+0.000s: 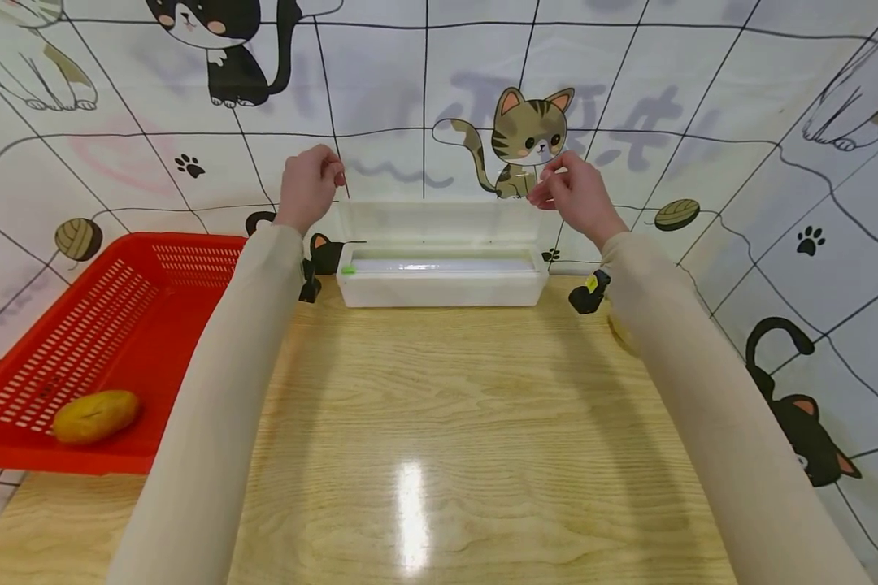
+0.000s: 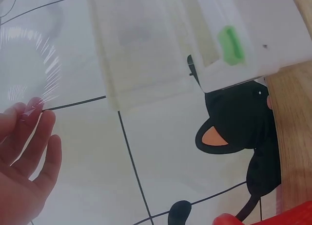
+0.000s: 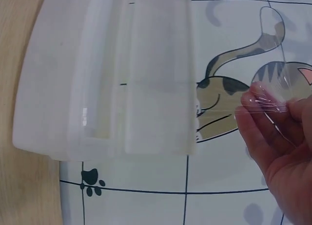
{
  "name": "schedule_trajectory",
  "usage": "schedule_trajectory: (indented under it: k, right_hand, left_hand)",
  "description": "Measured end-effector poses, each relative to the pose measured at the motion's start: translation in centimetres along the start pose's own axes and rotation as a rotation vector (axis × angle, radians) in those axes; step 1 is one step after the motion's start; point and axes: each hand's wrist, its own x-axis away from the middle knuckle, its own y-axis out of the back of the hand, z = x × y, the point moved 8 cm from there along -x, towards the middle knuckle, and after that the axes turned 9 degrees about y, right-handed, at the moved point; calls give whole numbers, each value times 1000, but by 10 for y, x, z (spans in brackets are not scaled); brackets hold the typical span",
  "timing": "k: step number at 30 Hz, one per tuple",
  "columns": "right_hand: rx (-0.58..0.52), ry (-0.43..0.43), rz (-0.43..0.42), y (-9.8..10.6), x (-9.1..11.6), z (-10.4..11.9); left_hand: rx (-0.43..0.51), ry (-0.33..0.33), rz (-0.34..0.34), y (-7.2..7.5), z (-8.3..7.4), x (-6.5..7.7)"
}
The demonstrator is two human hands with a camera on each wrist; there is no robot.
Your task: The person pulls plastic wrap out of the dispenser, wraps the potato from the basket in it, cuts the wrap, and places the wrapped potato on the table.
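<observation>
A white cling film dispenser (image 1: 442, 291) stands against the patterned backdrop with its lid (image 1: 439, 225) raised. Inside lies a roll (image 1: 442, 266) of film, and a green tab (image 1: 348, 270) marks its left end. Above the box's left end, my left hand (image 1: 309, 185) pinches the clear cling film (image 2: 50, 64), whose stretch lines fan out from the fingertips. My right hand (image 1: 574, 195) pinches the film's other side above the right end, where it bunches at the fingers (image 3: 248, 119). Between the hands the film is so transparent that its outline is hard to make out.
A red plastic basket (image 1: 190, 280) stands on the left, partly behind my left sleeve. In it lies a yellow, oblong fruit or vegetable (image 1: 97, 417). Something yellowish (image 1: 620, 331) is mostly hidden by my right sleeve. The wooden table (image 1: 439, 406) stretches in front of the dispenser.
</observation>
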Motion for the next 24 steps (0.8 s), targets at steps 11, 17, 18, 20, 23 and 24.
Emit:
schedule_trajectory:
  k: [11,17,18,20,23,24]
  right_hand:
    - [-13,-8,7,14,-9,18]
    - [-23,-10,-14,22,-14,29]
    - [-25,-11,-16,23,-15,31]
    - [-32,-12,-21,27,-17,34]
    - [-51,-9,-23,32,-20,39]
    - [-57,-8,-23,34,-21,41]
  left_hand:
    - [-40,10,-23,19,-14,-7]
    - [-46,24,-20,32,-24,-12]
    - [-49,18,-25,34,-26,-12]
    - [-60,7,-37,39,-31,-13]
    - [-64,0,-41,45,-38,-15]
    - [-66,-1,-40,47,-41,-16]
